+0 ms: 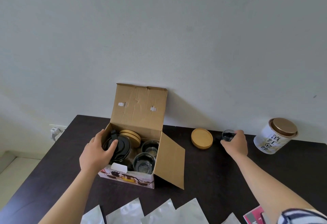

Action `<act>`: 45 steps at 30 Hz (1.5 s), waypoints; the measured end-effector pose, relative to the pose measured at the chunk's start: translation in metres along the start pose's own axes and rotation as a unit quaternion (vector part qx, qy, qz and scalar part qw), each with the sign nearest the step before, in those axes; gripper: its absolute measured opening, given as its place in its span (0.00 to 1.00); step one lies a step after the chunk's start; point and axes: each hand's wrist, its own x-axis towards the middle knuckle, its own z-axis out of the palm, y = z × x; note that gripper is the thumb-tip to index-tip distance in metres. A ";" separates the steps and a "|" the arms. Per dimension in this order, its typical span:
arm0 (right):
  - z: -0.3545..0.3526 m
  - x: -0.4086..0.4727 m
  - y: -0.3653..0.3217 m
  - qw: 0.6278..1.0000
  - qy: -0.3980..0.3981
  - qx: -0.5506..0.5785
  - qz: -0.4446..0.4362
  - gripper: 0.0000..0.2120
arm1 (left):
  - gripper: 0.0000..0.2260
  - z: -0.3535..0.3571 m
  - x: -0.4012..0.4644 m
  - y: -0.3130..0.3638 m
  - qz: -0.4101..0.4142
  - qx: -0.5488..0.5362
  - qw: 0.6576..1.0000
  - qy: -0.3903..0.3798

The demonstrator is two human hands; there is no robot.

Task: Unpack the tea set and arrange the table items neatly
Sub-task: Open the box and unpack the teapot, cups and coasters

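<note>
Hands work over a dark brown wooden table (203, 179). At left, the left hand (95, 154) reaches into an open brown cardboard box (141, 110), fingers (111, 146) curled over the black lid of a glass teapot (122, 146). Beside the teapot lie stacked round bamboo coasters (131, 134) and two clear glass cups (144, 161). Right of the box sits a round bamboo lid (201, 138). Next, the right hand (235, 144) grips a small clear glass cup (228, 134) on the table. Farthest right stands a white tea tin with a gold lid (274, 138).

Box (136, 153) left, coasters (201, 138) then tin (274, 136) to its right.
</note>
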 end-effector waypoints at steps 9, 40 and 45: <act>-0.003 0.034 0.004 0.999 -0.008 -0.030 0.018 0.28 | 0.30 0.000 0.000 -0.001 -0.003 -0.004 1.000 -0.003; 0.024 -0.153 -0.124 0.923 -0.147 0.113 -0.337 0.15 | 0.30 0.001 0.000 -0.001 -0.002 -0.003 1.000 0.004; 0.039 -0.192 -0.169 0.864 -0.320 0.032 -0.387 0.20 | 0.31 -0.002 -0.002 0.001 -0.003 -0.005 1.000 0.000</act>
